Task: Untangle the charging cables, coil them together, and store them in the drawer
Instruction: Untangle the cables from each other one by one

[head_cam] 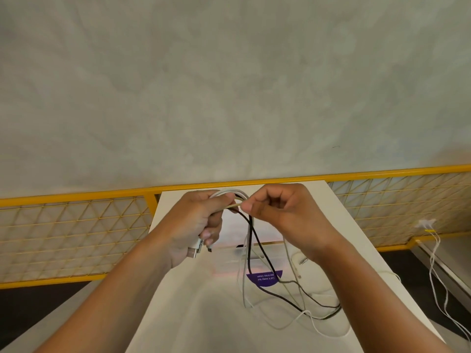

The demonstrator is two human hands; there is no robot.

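My left hand (196,225) grips a bundle of charging cables, with white loops showing above its fingers and plug ends (197,249) sticking out below its palm. My right hand (283,212) pinches a white cable strand between thumb and forefinger just right of the left hand. From both hands a black cable (257,247) and several white cables (243,286) hang down and trail in loose tangled loops (313,314) over the white table top (198,314). No drawer can be made out.
A purple sticker (265,278) with text lies on the table under the cables. A yellow wire-mesh rail (76,225) runs behind the table on both sides. At far right, two white cables (438,276) hang from a plug.
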